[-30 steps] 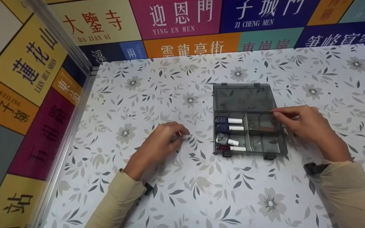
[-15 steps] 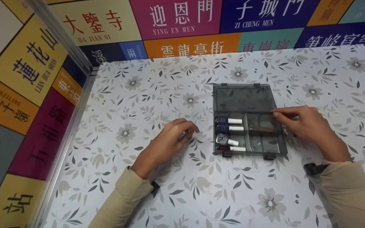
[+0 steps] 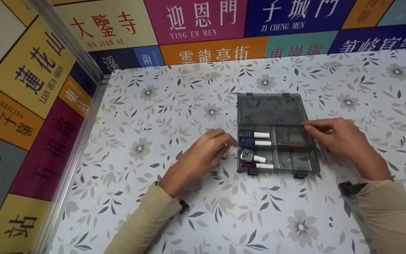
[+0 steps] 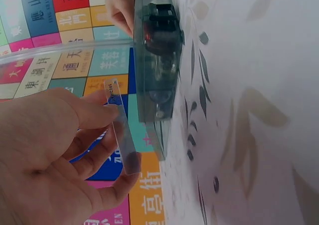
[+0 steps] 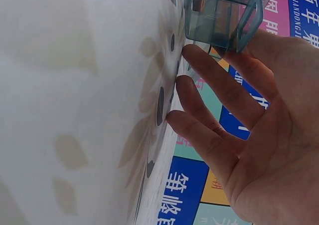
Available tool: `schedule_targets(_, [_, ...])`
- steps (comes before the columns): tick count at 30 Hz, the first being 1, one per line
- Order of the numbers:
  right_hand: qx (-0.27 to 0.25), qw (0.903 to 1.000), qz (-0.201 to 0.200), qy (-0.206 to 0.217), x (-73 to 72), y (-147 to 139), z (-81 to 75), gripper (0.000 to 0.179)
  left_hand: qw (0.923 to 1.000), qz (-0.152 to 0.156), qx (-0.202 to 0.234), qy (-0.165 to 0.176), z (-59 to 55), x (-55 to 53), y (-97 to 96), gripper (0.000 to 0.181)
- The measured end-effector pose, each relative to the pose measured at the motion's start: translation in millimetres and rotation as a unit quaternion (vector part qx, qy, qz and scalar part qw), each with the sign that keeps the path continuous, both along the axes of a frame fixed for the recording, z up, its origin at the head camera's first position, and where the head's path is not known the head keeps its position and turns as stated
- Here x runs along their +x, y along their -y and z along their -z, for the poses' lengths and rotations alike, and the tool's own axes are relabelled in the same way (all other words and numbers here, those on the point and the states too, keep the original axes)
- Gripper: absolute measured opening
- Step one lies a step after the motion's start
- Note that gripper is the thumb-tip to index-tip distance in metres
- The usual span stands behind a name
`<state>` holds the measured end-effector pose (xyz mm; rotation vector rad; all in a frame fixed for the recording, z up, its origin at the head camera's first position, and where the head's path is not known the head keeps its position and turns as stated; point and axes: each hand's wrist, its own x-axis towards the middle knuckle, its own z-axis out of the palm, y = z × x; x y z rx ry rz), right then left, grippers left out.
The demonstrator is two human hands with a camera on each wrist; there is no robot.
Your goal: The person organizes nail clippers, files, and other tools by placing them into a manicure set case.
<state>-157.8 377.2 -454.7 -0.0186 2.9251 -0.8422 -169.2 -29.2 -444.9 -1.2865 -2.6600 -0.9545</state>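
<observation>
My left hand [image 3: 203,150] pinches a flat, clear plastic strip [image 4: 123,130] with small dark lettering at one end, just left of the box in the head view. The grey see-through compartment box [image 3: 278,170] lies with its lid [image 3: 271,108] folded back. At its right side, my right hand [image 3: 340,137] pinches the rim near the hinge with thumb and forefinger. The other fingers [image 5: 209,100] spread beside it, close over the table. In the left compartments lie two dark blue nail polish bottles [image 3: 247,134], a silver glitter one [image 3: 247,155] and a dark red one [image 3: 248,164].
A narrow brown item [image 3: 293,144] lies in the box's right half, above clear pieces [image 3: 285,162]. The table [image 3: 174,106] wears a white cloth printed with grey leaves and flowers. Colourful lettered panels [image 3: 203,17] stand behind it and along the left.
My left hand has moved right with the clear strip, from the open table up to the box's left edge. The right hand and the box have stayed in place.
</observation>
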Motion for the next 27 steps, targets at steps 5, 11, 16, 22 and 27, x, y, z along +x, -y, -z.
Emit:
schedule_targets(5, [0.0, 1.0, -0.002, -0.002, -0.3, 0.3, -0.5, 0.048, 0.9998, 0.014, 0.006, -0.016, -1.4, 0.4, -11.6, 0.021])
schedule_targets(11, [0.003, 1.0, -0.002, -0.003, -0.5, -0.1, -0.5, 0.049, 0.9995, 0.026, 0.001, -0.015, -3.1, 0.4, -25.2, 0.021])
schedule_targets(16, [0.007, 1.0, 0.0, -0.004, 0.1, -0.1, 0.1, 0.05, 0.999, 0.039, -0.003, -0.023, -4.0, 0.4, -37.0, 0.019])
schedule_targets(22, [0.005, 1.0, 0.0, 0.0, 1.1, 1.0, 0.3, 0.051, 0.9978, 0.056, -0.01, -0.035, -4.5, 1.7, -50.0, 0.02])
schedule_targets(27, [0.005, 1.0, -0.001, -0.002, 0.9, 1.2, -0.1, 0.051, 0.9965, 0.068, -0.011, -0.048, -4.2, 1.1, -61.1, 0.019])
